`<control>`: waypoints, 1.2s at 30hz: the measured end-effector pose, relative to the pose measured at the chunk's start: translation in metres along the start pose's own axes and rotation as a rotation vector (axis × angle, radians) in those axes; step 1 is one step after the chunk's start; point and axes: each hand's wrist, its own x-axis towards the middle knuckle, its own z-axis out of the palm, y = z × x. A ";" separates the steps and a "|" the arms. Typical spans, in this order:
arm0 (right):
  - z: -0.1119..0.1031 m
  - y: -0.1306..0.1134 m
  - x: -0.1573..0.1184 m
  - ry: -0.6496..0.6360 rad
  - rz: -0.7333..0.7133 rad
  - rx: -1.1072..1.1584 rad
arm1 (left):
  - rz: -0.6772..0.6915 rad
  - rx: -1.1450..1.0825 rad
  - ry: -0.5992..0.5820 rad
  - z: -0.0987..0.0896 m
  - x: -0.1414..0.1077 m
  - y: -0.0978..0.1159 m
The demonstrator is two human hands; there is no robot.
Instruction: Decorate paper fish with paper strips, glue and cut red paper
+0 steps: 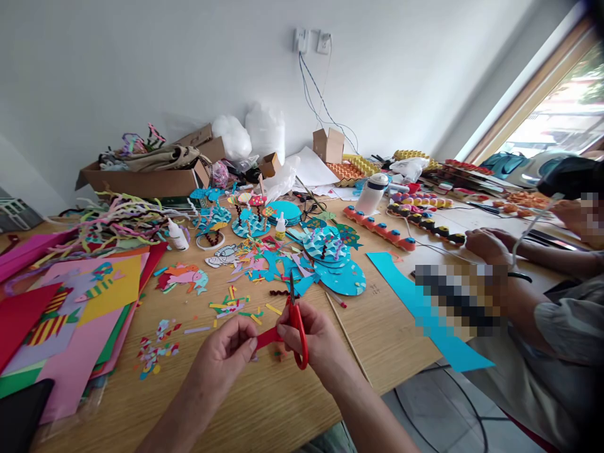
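Between the thumb and fingers of my left hand (229, 348) is one end of a small red paper piece (268, 339). My right hand (314, 336) is closed around red-handled scissors (298, 330), whose dark blades point up and away from me. The paper's other end reaches the fingers of my right hand. Both hands are just above the table's near edge. Beyond them lie yellow and green paper strips (233, 303) and a dark brown pipe cleaner piece (279, 292). Small cut-out scraps (158, 352) are left of my left hand.
Coloured paper sheets (108, 321) are stacked at left, pipe cleaners (117, 220) behind them. Blue paper discs (342, 277) and a glue bottle (280, 226) stand mid-table. A thin stick (349, 340) and a long blue strip (425, 314) lie right, near another person's hands (491, 248).
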 end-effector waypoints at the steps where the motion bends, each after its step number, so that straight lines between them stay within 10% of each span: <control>1: -0.001 -0.002 0.001 -0.013 -0.002 -0.025 | 0.001 0.014 -0.014 -0.001 0.001 0.001; 20: -0.002 -0.013 0.011 -0.069 -0.189 -0.535 | 0.049 0.087 -0.167 -0.008 0.011 0.003; 29: 0.007 0.004 0.012 -0.003 -0.098 -0.093 | -0.020 -0.127 0.041 -0.007 0.003 0.003; 36: 0.008 -0.004 0.011 -0.065 -0.076 -0.066 | 0.002 -0.113 -0.057 -0.002 0.009 0.001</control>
